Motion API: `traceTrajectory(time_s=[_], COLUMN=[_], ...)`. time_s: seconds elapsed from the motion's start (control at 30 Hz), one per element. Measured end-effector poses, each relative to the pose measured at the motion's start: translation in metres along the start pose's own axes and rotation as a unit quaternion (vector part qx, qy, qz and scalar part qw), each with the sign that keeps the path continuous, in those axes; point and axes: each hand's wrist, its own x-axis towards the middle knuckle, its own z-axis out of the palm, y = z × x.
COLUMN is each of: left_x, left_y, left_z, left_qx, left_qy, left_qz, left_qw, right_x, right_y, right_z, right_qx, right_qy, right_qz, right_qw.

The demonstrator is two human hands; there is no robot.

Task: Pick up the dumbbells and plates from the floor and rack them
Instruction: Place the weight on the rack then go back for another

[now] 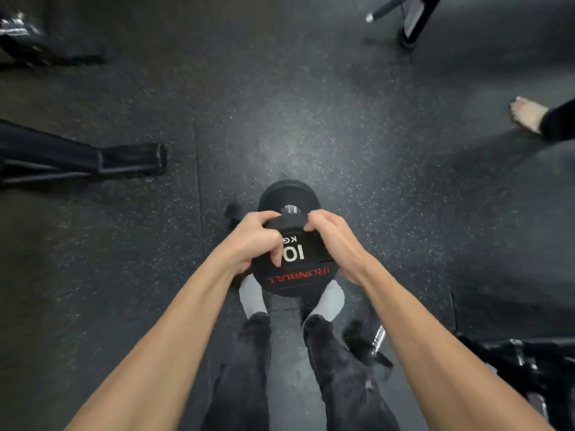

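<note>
Floor point(311, 119) rubber, speckled; we're standing over it, nothing racked in view.

Dumbbell point(291, 253) marked 10 KG: we judge it heavy, rigid, rubber-coated heads so not slick, not fragile. Held end-on above our feet, near head up, far head toward floor; contact with floor unclear. Handle mostly hidden; best hold there.

Left hand point(252, 241) and right hand point(334, 241): arms extended down, fingers point(275, 259) curled tight over near head's rim, both gripping.

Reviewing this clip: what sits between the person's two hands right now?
In the head view, the near head of the 10 kg dumbbell fills the gap: the left hand and right hand grip its opposite edges, and its chrome handle shows just beyond.
</note>
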Motion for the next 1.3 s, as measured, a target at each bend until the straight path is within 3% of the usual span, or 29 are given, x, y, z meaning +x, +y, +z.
traceTrajectory(time_s=[0.2,0.5,0.67,0.77,0.9,1.13,1.3], left_x=[-0.132,-0.302,-0.395,-0.437,-0.488,-0.564,-0.604], left_y=[0.006,-0.047,-0.079,-0.096,-0.13,-0.18,-0.211], left_z=[-0.082,-0.221,-0.297,-0.348,-0.42,-0.539,-0.622], left_qx=[-0.089,-0.261,-0.44,-0.403,-0.387,-0.421,-0.428], left_qy=[0.082,0.242,0.34,0.481,0.581,0.687,0.736], left_qz=[0.041,0.058,0.078,0.028,0.021,0.023,0.008], left_qw=[0.992,0.933,0.828,0.778,0.716,0.592,0.524], right_x=[-0.068,-0.157,-0.221,-0.254,-0.294,-0.33,-0.353], right_y=[-0.114,-0.243,-0.295,-0.325,-0.36,-0.414,-0.45], right_z=[0.084,0.276,0.397,0.47,0.563,0.726,0.835], right_qx=[-0.122,-0.293,-0.296,-0.3,-0.31,-0.292,-0.29], right_qy=[0.047,-0.019,-0.071,-0.108,-0.16,-0.277,-0.336], right_qz=[-0.089,-0.206,-0.242,-0.275,-0.327,-0.408,-0.422], right_qw=[0.987,0.934,0.921,0.907,0.878,0.819,0.79])
